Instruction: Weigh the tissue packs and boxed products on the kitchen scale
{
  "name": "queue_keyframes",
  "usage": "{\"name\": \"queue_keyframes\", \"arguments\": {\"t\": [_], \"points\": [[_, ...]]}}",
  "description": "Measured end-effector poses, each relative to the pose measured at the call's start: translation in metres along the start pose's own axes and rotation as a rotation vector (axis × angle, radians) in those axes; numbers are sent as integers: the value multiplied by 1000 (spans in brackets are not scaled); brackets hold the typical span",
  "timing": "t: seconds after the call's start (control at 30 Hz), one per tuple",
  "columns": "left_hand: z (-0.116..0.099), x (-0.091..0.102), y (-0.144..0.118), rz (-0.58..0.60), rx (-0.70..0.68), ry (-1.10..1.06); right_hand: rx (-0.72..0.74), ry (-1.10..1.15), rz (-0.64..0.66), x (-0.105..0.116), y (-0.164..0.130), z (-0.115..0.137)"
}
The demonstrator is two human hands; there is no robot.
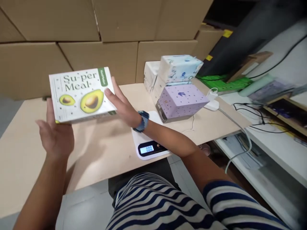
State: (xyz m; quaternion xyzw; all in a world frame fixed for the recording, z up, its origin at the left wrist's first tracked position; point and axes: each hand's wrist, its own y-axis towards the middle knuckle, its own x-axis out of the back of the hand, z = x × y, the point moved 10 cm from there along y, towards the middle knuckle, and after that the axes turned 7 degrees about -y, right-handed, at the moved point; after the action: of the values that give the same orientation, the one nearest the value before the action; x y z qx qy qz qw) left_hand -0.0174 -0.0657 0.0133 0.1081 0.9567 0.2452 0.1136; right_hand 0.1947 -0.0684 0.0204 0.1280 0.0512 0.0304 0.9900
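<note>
A white box printed "Su-per Meal" with avocado pictures is raised above the table, its front tilted toward me. My right hand grips its right side, thumb on the front face and fingers behind the edge. At the lower left corner my left hand supports the box from beneath and behind, its thumb sticking out to the side. Below my right forearm lies a white kitchen scale with a lit display reading 0.00. A blue band circles my right wrist.
A purple box stands right of the scale, before stacked tissue packs. Cardboard boxes line the back of the wooden table. A power strip with its cable lies at the right, beside a white shelf holding cords.
</note>
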Motion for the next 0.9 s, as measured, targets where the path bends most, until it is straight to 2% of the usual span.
{"name": "queue_keyframes", "arguments": {"t": [0.1, 0.2, 0.3, 0.4, 0.5, 0.63, 0.8, 0.9], "points": [[-1, -59, -39, 126, 30, -69, 52, 45, -4, 42, -59, 27], [19, -113, -76, 297, 143, -133, -31, 93, -65, 85, -108, 24], [45, -145, -105, 388, 269, -162, -85, 50, -159, 127, -143, 10], [65, -167, -126, 452, 398, -189, -97, -64, -236, 161, -167, -12], [74, -178, -136, 489, 502, -221, -101, -136, -257, 178, -181, -33], [72, -182, -132, 491, 502, -240, -73, -178, -238, 176, -190, -48], [76, -169, -130, 398, 526, -169, 44, -411, -473, 184, -215, -43], [78, -157, -128, 352, 514, -104, 123, -456, -540, 184, -233, -41]]}}
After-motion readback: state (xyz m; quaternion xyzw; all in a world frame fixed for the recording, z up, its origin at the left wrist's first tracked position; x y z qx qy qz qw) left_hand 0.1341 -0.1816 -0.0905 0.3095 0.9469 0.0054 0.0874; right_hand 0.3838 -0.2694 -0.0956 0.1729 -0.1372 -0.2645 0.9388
